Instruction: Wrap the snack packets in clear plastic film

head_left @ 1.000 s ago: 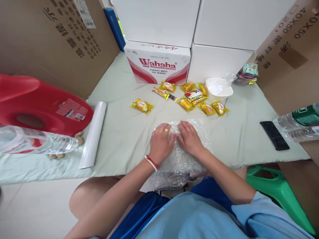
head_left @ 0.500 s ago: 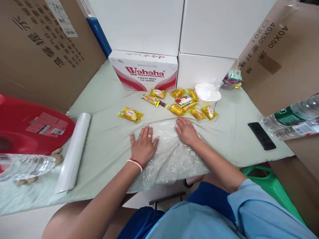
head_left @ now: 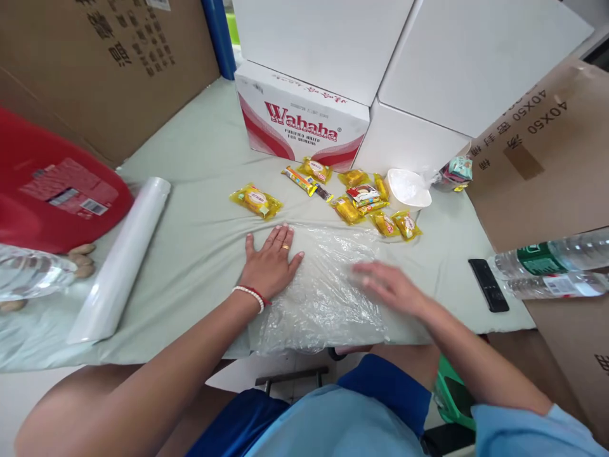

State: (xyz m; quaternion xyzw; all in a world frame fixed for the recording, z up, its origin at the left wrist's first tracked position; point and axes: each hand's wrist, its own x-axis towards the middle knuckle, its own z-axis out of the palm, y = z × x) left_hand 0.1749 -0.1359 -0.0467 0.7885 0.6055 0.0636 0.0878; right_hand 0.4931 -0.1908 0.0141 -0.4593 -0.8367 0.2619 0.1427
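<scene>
A thin clear plastic sheet [head_left: 328, 292], wrinkled, lies on the cloth-covered table and hangs a little over its front edge. My left hand [head_left: 269, 263] rests flat on the sheet's left part, fingers apart, with a ring and a beaded bracelet on. Over the sheet's right part is my right hand [head_left: 392, 285], slightly blurred, fingers stretched out and holding nothing; whether it touches the plastic I cannot tell. Just beyond my left fingertips lies a yellow-wrapped snack [head_left: 257, 200]. Several more yellow packets [head_left: 347, 209] and a small stick-shaped packet [head_left: 299, 181] sit farther back.
A white bowl [head_left: 408, 189] and a Wahaha carton [head_left: 304, 120] stand at the back. At left are a white plastic roll [head_left: 124, 257], a red container [head_left: 57, 190] and a clear bottle [head_left: 35, 273]. A black phone [head_left: 488, 285] and bottles [head_left: 552, 260] lie at right.
My right hand has moved back toward me and to the right, off the sheet's far edge. My left hand stays flat on the plastic. The camera view has turned and tilted.
</scene>
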